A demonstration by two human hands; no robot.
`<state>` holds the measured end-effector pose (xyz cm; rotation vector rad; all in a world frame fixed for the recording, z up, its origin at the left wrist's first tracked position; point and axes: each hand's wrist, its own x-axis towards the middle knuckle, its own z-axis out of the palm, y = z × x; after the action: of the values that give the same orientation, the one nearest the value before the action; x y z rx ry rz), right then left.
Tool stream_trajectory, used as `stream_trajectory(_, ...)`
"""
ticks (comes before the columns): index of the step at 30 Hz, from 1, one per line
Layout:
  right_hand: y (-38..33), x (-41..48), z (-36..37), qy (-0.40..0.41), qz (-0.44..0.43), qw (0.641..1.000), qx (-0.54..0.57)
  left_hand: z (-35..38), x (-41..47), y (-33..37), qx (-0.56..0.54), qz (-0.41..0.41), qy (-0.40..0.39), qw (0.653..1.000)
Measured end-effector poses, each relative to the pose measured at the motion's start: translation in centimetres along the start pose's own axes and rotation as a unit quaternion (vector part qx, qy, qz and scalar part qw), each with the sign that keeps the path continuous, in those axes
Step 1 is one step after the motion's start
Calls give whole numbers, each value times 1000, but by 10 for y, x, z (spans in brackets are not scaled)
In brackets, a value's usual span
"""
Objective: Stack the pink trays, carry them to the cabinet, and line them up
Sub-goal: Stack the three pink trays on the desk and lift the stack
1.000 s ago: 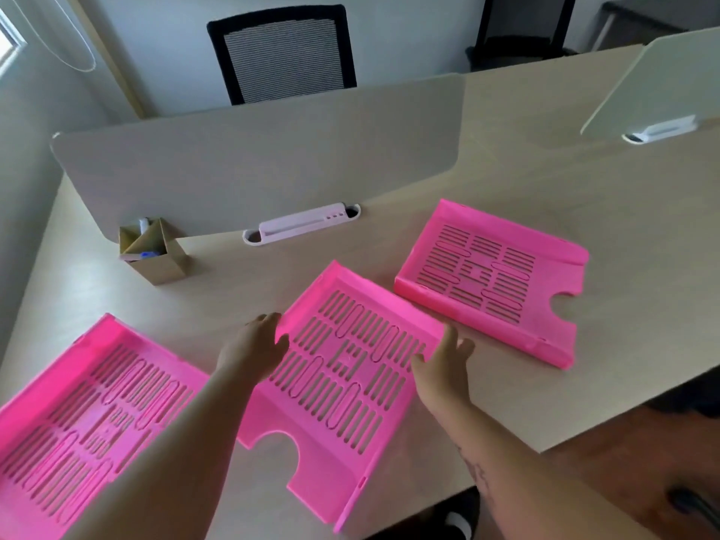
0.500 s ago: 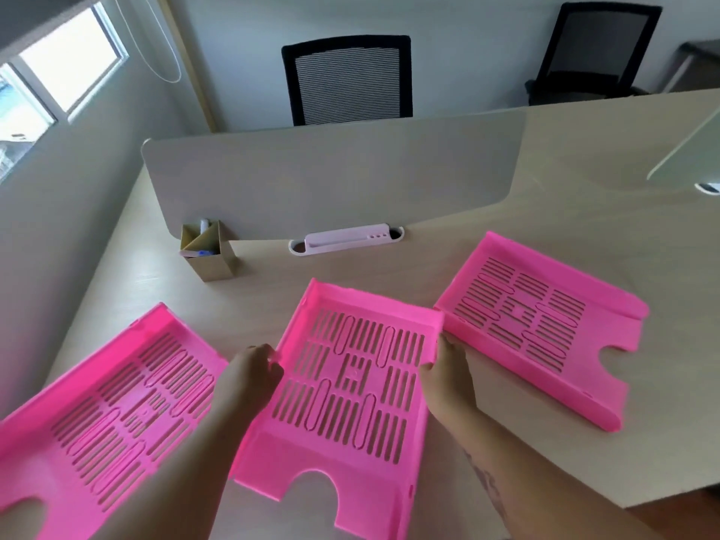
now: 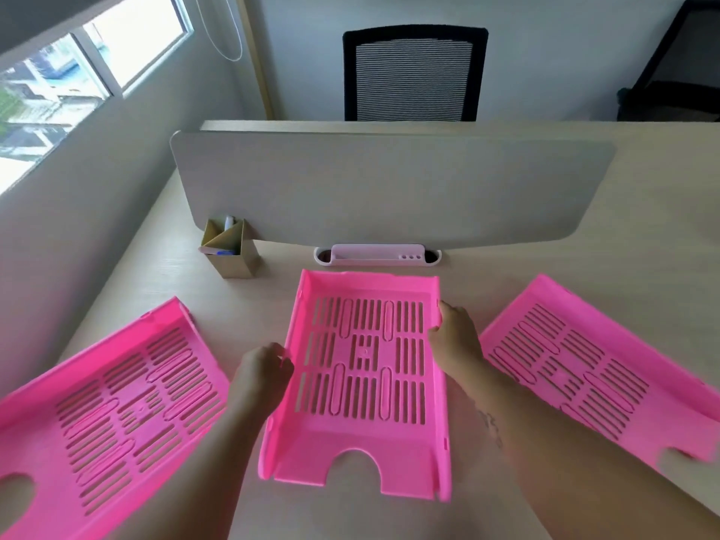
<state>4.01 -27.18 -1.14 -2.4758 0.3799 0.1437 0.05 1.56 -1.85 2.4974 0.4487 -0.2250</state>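
Observation:
Three pink slotted trays lie side by side on the pale wooden desk [image 3: 643,228]. The middle tray [image 3: 364,434] sits straight in front of me, its cut-out edge toward me. My left hand [image 3: 263,370] grips its left wall and my right hand [image 3: 456,337] grips its right wall. The left tray [image 3: 109,418] lies angled at the lower left. The right tray [image 3: 592,368] lies angled at the right, partly behind my right forearm. All three trays are apart from each other.
A grey divider panel [image 3: 389,189] stands across the desk behind the trays, with a white clip base [image 3: 376,255] at its foot. A cardboard pen holder [image 3: 230,247] stands at its left end. A black mesh chair [image 3: 413,72] is beyond; a wall with a window is left.
Both hands closed on the sides of the middle tray and turned it from angled to square in front of me. The view shifted so the side trays sit further apart.

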Motion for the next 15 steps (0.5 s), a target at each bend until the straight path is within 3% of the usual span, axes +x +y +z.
stream_trajectory(15,17,80,-1,-9,-5,1000,-20,35,43,35,-35,-8,20,999)
